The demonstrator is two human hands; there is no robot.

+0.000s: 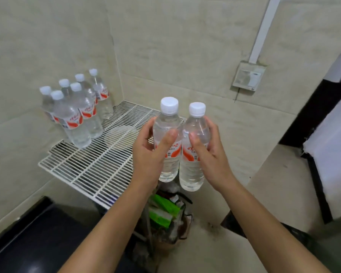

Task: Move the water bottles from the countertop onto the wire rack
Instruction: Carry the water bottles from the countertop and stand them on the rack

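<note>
Two clear water bottles with white caps and red-and-white labels are held upright side by side in the air. My left hand (150,154) grips the left bottle (167,125) round its middle. My right hand (211,154) grips the right bottle (193,174) the same way. Both hang just off the right front edge of the white wire rack (91,166), which is fixed in the tiled corner. Several more bottles (77,113) of the same kind stand grouped at the rack's back left, against the wall.
Below the bottles sits a bag of rubbish with green packaging (163,211) on the floor. A wall socket (248,75) with a white conduit is on the back wall. A dark countertop edge (28,243) runs at lower left. A dark-framed panel (323,134) stands at right.
</note>
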